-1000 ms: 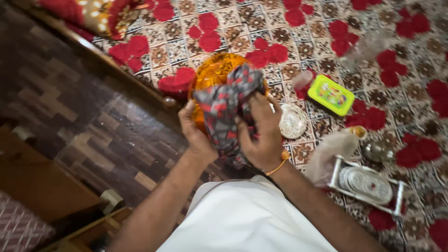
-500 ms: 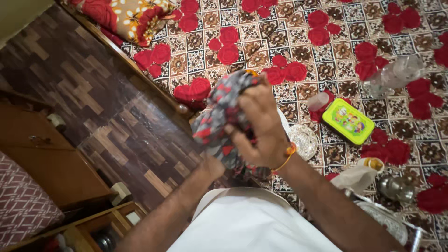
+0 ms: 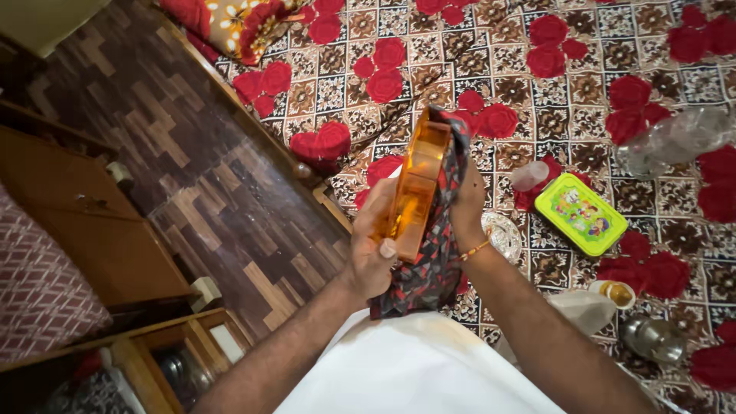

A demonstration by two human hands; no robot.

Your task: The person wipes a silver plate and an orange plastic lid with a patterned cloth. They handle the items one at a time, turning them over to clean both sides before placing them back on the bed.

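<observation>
A bedspread (image 3: 537, 100), patterned in brown squares with red roses, is covering most of the upper right, with a dark wood-block floor (image 3: 192, 176) running beside it and brown wooden furniture (image 3: 92, 230) standing at the left edge.

Over the bed's edge, the person is holding an orange translucent container (image 3: 414, 192) up on its side, well clear of the bedspread. The left hand (image 3: 372, 249) is gripping its lower end, fingers curled around the rim and thumb pressing the near face. A grey and red cloth (image 3: 433, 253) is hanging behind and below the container, and the right hand (image 3: 466, 205) is pressing that cloth against the container's far side; how its fingers are closing is probably hidden by the fabric. By the look of it, the wiping is in hand, and further rubbing would call for a firm left grip while the cloth slides.

Lying on the bedspread are a green lidded box (image 3: 580, 213), a clear plastic bottle (image 3: 675, 138), a small silvery patterned plate (image 3: 502, 236) and a little metal pot (image 3: 653, 337).
</observation>
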